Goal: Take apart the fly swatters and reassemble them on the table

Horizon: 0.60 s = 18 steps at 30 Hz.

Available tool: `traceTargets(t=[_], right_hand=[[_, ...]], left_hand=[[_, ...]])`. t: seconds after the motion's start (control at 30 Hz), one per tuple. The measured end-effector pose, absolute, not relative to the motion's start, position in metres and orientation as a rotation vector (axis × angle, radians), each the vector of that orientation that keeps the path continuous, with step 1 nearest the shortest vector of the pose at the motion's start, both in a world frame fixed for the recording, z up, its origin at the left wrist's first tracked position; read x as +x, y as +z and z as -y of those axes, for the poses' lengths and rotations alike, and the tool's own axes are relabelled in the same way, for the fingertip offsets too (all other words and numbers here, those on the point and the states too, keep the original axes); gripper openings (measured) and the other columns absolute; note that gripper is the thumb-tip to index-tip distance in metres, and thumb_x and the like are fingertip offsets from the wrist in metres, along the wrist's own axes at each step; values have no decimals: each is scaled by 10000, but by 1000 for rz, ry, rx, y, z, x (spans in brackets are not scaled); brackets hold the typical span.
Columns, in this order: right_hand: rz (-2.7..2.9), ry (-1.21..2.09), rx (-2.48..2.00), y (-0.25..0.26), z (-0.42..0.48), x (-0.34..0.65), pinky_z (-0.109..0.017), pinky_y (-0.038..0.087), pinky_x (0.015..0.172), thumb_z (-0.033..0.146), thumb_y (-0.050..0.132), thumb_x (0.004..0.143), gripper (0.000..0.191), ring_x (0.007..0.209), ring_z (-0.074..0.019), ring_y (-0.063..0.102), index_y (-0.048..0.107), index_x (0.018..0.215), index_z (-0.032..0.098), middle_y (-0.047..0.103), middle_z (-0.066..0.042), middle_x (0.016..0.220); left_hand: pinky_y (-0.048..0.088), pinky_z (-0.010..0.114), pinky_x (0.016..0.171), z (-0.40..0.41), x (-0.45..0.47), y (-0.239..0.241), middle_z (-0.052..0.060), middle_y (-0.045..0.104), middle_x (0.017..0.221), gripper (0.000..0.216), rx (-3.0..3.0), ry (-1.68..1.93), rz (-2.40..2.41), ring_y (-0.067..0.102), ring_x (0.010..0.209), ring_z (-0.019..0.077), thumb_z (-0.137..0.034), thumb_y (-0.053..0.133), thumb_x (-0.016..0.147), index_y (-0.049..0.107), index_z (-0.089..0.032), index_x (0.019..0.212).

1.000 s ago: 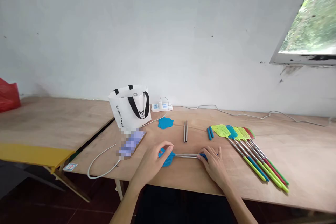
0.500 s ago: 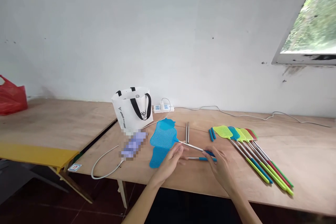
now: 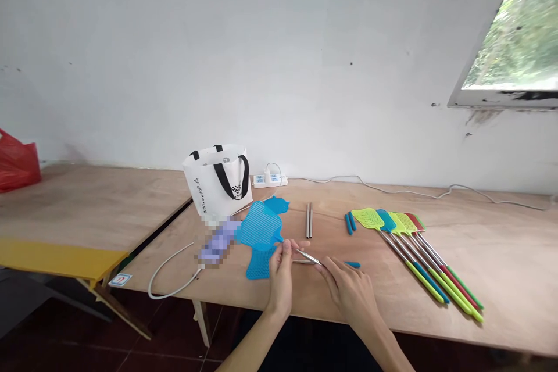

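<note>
A blue fly swatter [image 3: 260, 225] is held between both hands, its mesh head pointing left. My left hand [image 3: 282, 276] pinches it where the head meets the metal rod. Further down the rod, my right hand [image 3: 349, 288] is closed around the swatter and covers its handle end. Beneath it on the table lies another blue swatter, with its mesh head [image 3: 258, 261] left of my left hand and its blue grip [image 3: 352, 264] partly behind my right hand. Behind the held head, a further blue mesh head [image 3: 278, 204] lies flat.
Two metal tubes [image 3: 309, 221] and two short blue grips [image 3: 350, 222] lie mid-table. Several colored fly swatters [image 3: 418, 256] are fanned at the right. A white bag [image 3: 218, 183], a power strip [image 3: 270, 179] and a blurred purple object [image 3: 218, 242] are left and behind.
The held swatter's head has shifted left and toward me. My right hand has moved left and lower, closing over the handle end; my left hand now pinches nearer the head.
</note>
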State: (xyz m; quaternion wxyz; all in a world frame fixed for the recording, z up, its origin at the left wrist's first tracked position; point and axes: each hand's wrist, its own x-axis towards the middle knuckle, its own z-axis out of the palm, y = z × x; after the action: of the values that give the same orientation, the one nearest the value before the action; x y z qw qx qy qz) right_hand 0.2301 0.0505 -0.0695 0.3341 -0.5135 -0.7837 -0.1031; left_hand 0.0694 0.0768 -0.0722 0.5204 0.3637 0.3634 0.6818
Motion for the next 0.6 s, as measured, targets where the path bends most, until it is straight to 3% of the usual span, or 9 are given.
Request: traceTargets(t=[0.27,0.43,0.6], right_hand=[[2131,-85,-1382,-67,-70,288,-284,414,638,529,301,1071,520,734,-211,654,681,836,261,698,-43,742],[2014,39,-1395,-76,-87,346,-380,517,778,623,308,1030,575,801,-252,693,724,866,263,751,-73,842],[1858,221,-1438,-77,-88,375,-397,564,795,716,421,948,550,868,-279,704,726,857,267,765,-88,910]], left_hand=[[560,324,834,-95,19,-38,-36,592,709,438,731,1947,-683,648,740,140,-568,769,802,555,-187,766],[557,305,827,-111,-27,-30,-60,555,646,472,599,2157,-694,618,678,115,-563,815,752,536,-183,743],[567,334,809,-112,-37,-27,-28,618,694,473,681,2137,-717,653,734,149,-597,771,780,530,-189,778]])
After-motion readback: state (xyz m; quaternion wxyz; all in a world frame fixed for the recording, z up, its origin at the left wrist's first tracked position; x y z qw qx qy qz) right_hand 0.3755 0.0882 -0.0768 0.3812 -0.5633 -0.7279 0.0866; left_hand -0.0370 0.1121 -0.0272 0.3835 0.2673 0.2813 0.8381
